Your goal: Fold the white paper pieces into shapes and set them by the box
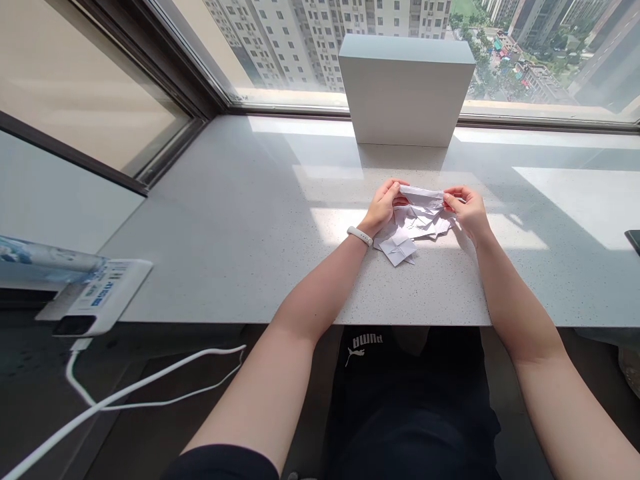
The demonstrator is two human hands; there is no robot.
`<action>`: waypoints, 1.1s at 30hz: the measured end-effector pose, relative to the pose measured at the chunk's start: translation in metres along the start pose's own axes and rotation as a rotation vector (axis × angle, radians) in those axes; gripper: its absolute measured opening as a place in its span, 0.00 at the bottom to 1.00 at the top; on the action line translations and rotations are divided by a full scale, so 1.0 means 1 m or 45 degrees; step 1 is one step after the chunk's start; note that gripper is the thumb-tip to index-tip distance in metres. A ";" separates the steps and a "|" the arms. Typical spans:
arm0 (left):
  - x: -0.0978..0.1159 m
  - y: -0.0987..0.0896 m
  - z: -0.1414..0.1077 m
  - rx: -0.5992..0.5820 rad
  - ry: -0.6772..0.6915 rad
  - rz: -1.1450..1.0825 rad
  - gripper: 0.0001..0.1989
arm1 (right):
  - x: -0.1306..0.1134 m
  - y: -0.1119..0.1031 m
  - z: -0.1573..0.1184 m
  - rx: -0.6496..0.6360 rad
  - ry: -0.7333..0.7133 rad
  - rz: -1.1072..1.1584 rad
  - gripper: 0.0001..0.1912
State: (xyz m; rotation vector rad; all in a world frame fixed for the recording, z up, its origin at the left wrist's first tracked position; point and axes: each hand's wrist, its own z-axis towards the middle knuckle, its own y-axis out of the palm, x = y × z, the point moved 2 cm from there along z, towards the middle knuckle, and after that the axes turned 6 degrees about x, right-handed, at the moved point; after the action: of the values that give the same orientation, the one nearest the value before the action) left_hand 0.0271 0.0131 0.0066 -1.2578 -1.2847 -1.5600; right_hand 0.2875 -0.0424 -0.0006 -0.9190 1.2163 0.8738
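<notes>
A white paper strip (421,196) is stretched between my two hands, above a pile of folded white paper pieces (417,222) on the speckled counter. My left hand (386,205), with a white band on the wrist, pinches the strip's left end. At its right end the fingers of my right hand (465,208) are closed on it. One squarish folded piece (399,247) lies at the near left of the pile, close to my left wrist.
Behind the papers a large white box (407,97) stands upright on the counter (225,220) against the window. At the left edge are a white power bank (107,293), a cable (150,363) and a bluish package (47,257). A dark object (633,240) lies far right.
</notes>
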 end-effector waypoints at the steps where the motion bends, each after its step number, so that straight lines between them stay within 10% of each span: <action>1: 0.000 0.000 0.000 -0.003 0.004 0.009 0.15 | -0.001 0.000 0.000 -0.001 0.001 -0.007 0.17; 18: -0.001 0.001 0.004 0.096 0.024 0.028 0.02 | -0.007 0.008 -0.005 0.066 -0.180 -0.095 0.16; 25: -0.003 -0.008 0.009 0.389 0.108 -0.003 0.04 | -0.027 0.004 -0.014 0.117 -0.374 -0.272 0.13; 33: -0.009 -0.014 0.018 0.558 0.073 -0.091 0.05 | -0.029 0.003 -0.026 -0.477 -0.537 -0.642 0.28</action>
State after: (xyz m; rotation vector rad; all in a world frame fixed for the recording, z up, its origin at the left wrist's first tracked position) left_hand 0.0200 0.0339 -0.0048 -0.8919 -1.5436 -1.2584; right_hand 0.2714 -0.0666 0.0247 -1.1987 0.4300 0.8368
